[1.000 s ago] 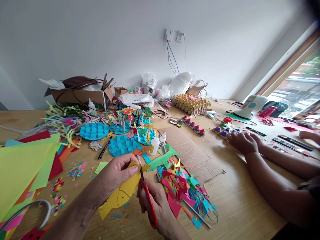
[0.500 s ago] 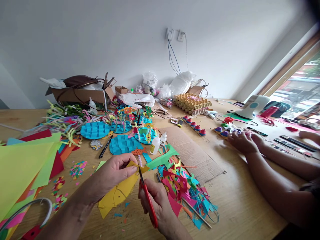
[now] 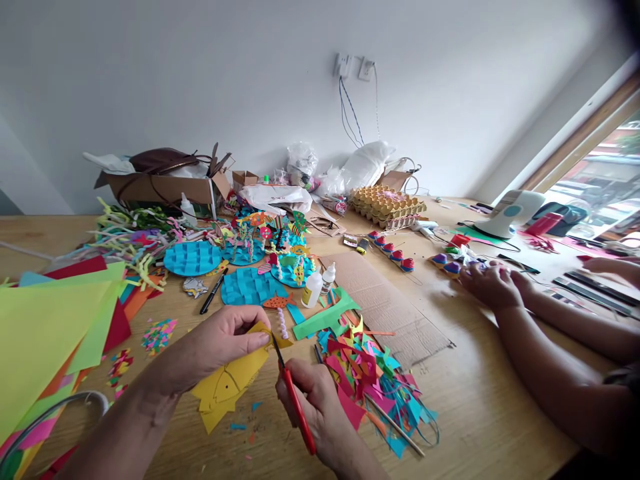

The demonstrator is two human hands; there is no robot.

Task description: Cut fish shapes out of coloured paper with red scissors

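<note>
My left hand (image 3: 235,343) pinches a piece of yellow paper (image 3: 233,383) near its upper edge. A fish with an eye and curved lines is drawn on that paper. In my right hand (image 3: 315,400) are red-handled scissors (image 3: 299,407), their blades at the paper's upper right end, close to my left fingertips. Behind my hands lie an orange paper fish (image 3: 277,302), a lilac twisted strip (image 3: 282,323) and a blue round base (image 3: 253,287). Small blue scraps (image 3: 239,427) dot the table below the paper.
Colourful paper scraps (image 3: 360,373) heap right of my right hand. Glue bottles (image 3: 312,290) stand near a cardboard sheet (image 3: 385,307). Coloured paper sheets (image 3: 55,327) lie at left. Another person's hands (image 3: 493,283) work at purple egg-carton pieces on the right.
The yellow paper has shifted slightly left and down, tilting a little in my left hand. The scissors stay at its upper end. At far right another person's hand has moved left.
</note>
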